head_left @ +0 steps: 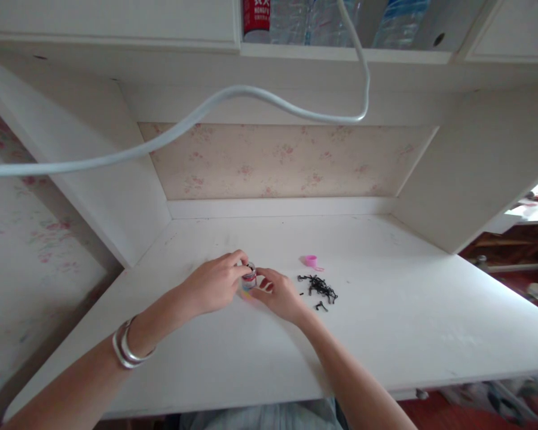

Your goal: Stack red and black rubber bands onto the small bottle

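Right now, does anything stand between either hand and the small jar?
Nothing visible does. The left hand and right hand both hold the small jar on the desk. The pink cap and the black pieces lie to its right, apart from it.

On the counter [407,334], near centre, the small jar [248,278] stands between left hand [215,283] and right hand [280,295], fingers of both touching it. The pile of small pieces [320,288] lies just right of the right hand; the cap [311,261] sits behind that pile
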`<state>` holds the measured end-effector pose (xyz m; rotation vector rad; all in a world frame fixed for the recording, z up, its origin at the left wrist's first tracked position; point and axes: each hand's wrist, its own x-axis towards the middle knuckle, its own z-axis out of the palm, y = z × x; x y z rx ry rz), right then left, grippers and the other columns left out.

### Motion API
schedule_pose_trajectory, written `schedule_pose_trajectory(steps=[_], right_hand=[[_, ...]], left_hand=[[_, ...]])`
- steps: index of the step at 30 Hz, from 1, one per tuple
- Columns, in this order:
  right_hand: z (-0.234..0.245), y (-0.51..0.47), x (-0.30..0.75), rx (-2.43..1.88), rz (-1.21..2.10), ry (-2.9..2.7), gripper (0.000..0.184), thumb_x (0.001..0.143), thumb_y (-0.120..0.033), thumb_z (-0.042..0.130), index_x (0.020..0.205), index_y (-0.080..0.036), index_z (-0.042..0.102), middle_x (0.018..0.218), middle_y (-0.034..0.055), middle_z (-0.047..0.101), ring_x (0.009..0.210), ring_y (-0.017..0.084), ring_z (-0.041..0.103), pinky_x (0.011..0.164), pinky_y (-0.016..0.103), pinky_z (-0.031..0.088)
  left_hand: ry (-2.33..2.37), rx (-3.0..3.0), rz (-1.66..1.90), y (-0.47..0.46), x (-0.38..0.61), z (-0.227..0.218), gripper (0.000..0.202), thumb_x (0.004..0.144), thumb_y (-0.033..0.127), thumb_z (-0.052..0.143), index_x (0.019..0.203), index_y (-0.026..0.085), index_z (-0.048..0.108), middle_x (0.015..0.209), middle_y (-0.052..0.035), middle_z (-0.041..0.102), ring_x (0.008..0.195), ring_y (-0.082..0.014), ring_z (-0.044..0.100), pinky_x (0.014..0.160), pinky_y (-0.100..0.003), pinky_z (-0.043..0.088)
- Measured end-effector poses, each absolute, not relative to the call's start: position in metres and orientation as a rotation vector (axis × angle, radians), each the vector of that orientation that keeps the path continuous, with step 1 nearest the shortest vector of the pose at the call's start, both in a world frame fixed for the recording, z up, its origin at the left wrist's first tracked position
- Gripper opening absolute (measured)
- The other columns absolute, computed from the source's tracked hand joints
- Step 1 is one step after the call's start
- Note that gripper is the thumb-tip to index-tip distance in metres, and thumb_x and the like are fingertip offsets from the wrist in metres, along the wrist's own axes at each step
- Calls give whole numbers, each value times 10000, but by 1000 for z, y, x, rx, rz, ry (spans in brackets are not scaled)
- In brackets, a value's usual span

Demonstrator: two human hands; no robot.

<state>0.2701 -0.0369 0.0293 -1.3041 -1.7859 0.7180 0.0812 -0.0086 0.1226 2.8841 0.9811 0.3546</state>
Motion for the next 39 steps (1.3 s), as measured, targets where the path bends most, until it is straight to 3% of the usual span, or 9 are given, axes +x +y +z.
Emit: schedule_pose_trajectory(steps=[2,4,6,9,12,16,25,31,39], right_hand=[[29,-44,279,-1359,662,-1830,460,769,-304,658,1214,-247,558,1094,38,609,698,114,559,679,264,447],[29,-55,295,-1483,587,-1847,417,787,-330,636,1192,-251,576,1041,30,615,641,103,539,677,272,433],[28,-69,319,-1649,510,-1826,329,816,-372,591,1120,-249,619,940,21,617,635,116,530,663,276,418],[25,-88,362,-1877,390,-1757,415,817,-436,565,1177,-231,593,956,45,585,738,156,555,690,282,419],[16,-96,400,-2087,328,-1732,514,828,-498,516,1247,-203,555,1021,69,550,751,166,568,729,304,421],[7,-83,421,-2177,298,-1769,493,848,-491,473,1222,-191,588,1021,83,538,816,187,581,789,313,409],[12,-49,408,-2089,306,-1881,235,839,-356,528,925,-257,723,915,42,565,809,168,578,749,270,382],[19,-51,409,-2081,229,-1919,250,870,-335,494,880,-246,728,870,38,575,763,152,565,696,254,356],[21,-56,410,-2052,217,-1853,297,888,-373,470,885,-249,740,824,32,582,726,142,561,672,248,348]], left_hand=[[1043,2892,387,-13,80,119,228,867,267,470,1013,252,644,1066,-21,541,907,-148,570,774,-266,457],[1066,2868,408,-13,80,115,239,860,401,503,973,249,650,1021,-18,537,890,-148,562,770,-273,455],[1073,2847,416,-11,80,112,290,855,475,496,920,242,655,984,-15,533,865,-143,554,756,-271,447],[1082,2826,437,-7,82,109,335,836,525,505,875,227,652,955,-19,524,829,-140,540,709,-263,428],[1061,2790,455,-3,83,109,351,889,482,424,857,215,649,952,-22,515,760,-117,521,685,-258,405],[1018,2719,439,1,82,111,445,952,395,269,815,208,649,936,-14,511,693,-94,502,704,-261,387],[1039,2498,670,12,74,105,295,902,355,440,805,248,698,888,4,559,767,-96,531,730,-225,386],[1093,2365,753,16,71,104,195,856,368,535,854,225,667,859,18,619,726,-96,532,669,-216,386],[1020,2417,797,11,72,101,253,890,364,489,812,202,667,867,-7,609,764,-104,552,700,-227,405]])
